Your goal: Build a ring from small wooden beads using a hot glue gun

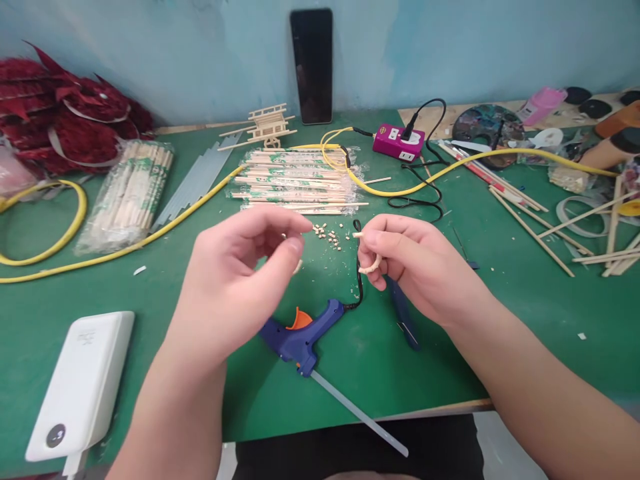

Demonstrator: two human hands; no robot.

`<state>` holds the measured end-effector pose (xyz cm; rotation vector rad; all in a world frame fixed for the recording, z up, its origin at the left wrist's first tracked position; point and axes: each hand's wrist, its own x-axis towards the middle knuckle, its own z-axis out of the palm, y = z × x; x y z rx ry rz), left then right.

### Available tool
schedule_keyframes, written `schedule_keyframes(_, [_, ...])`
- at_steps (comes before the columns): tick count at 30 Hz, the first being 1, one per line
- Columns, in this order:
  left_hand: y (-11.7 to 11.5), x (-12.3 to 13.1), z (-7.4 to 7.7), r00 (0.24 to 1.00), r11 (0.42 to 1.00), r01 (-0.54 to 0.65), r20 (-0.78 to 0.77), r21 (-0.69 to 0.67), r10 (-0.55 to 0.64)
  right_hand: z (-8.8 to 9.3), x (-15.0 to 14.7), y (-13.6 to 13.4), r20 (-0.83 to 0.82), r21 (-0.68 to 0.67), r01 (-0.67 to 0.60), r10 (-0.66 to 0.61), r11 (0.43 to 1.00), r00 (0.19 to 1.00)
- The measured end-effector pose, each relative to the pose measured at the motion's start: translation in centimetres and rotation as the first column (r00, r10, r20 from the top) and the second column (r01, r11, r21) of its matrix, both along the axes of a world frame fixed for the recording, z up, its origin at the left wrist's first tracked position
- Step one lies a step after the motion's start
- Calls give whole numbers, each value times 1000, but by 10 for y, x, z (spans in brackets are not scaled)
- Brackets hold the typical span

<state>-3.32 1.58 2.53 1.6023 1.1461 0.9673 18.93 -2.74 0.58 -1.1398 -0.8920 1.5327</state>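
My right hand point(400, 260) pinches a small curved piece made of short wooden bits point(373, 268), its upper end showing past the thumb. Opposite it, my left hand point(240, 273) is curled with thumb and forefinger close together. Pale wooden bits point(298, 268) peek out under that thumb; the fingers hide most of this piece. A blue glue gun point(297, 341) with an orange trigger lies below the hands, a clear glue stick point(360, 415) jutting from its back toward the table edge. Beneath my right hand is a dark blue handled tool point(404, 317), partly covered.
Cut wooden bits point(327, 235) are scattered beyond the hands. Behind lie wrapped chopsticks point(300, 179), a small wooden cart model point(270, 125) and an upright phone point(312, 67). A yellow cable point(200, 210) crosses to a purple power strip point(399, 142). A white power bank point(83, 383) lies left, loose sticks point(533, 230) right.
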Motion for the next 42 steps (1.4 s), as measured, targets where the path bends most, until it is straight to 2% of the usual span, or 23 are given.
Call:
schedule_keyframes(2, [1,-7,-4,932,971,125,-359,206,-44,0,1,1,3,7,19,-19,1000,1000])
schedule_keyframes(3, [2,-10,-7,878,952,195,-475,236,-62,0,1,2,3,9,31,-31,999,1000])
schedule_keyframes(5, [3,-12,-10,829,940,263,-549,217,-106,1,2,3,-1,8,53,-53,999,999])
schedule_keyframes(7, [4,-10,-9,886,962,227,-442,150,-141,2,4,3,-11,5,66,-66,998,998])
schedule_keyframes(9, [3,-6,-3,969,986,161,-196,42,-150,3,4,3,-18,8,71,-71,997,997])
schedule_keyframes(11, [2,-3,3,986,986,143,100,-83,-135,1,4,2,-3,28,78,-78,997,997])
schedule_keyframes(13, [1,0,7,925,963,205,355,-176,-132,-2,3,1,39,75,73,-76,994,996])
schedule_keyframes(15, [1,2,9,834,925,302,535,-231,-139,-6,0,-1,95,147,23,-37,989,995])
schedule_keyframes(17, [2,2,10,738,884,387,663,-263,-126,-9,-3,-3,176,240,-86,44,967,983])
schedule_keyframes(20, [6,0,9,596,839,461,802,-289,-51,-10,-6,-7,344,332,-269,149,904,927])
schedule_keyframes(23, [10,-2,7,469,833,476,883,-282,30,-9,-7,-10,452,347,-388,210,854,867])
schedule_keyframes(25, [11,-4,6,424,847,449,903,-283,77,-9,-8,-11,481,331,-483,296,810,825])
schedule_keyframes(28, [11,-6,5,429,870,395,896,-295,109,-10,-11,-12,493,309,-610,426,730,759])
schedule_keyframes(29, [11,-6,5,443,876,381,890,-296,108,-10,-11,-12,492,294,-628,449,721,746])
schedule_keyframes(34, [12,-9,3,467,887,381,882,-261,59,-8,-10,-11,423,163,-584,478,795,770])
schedule_keyframes(38, [20,-19,-2,481,922,325,876,-211,31,-5,-3,-8,175,121,-516,494,848,852])
schedule_keyframes(42, [28,-30,-3,556,959,207,830,-191,46,-7,5,-5,-52,126,-433,442,893,896])
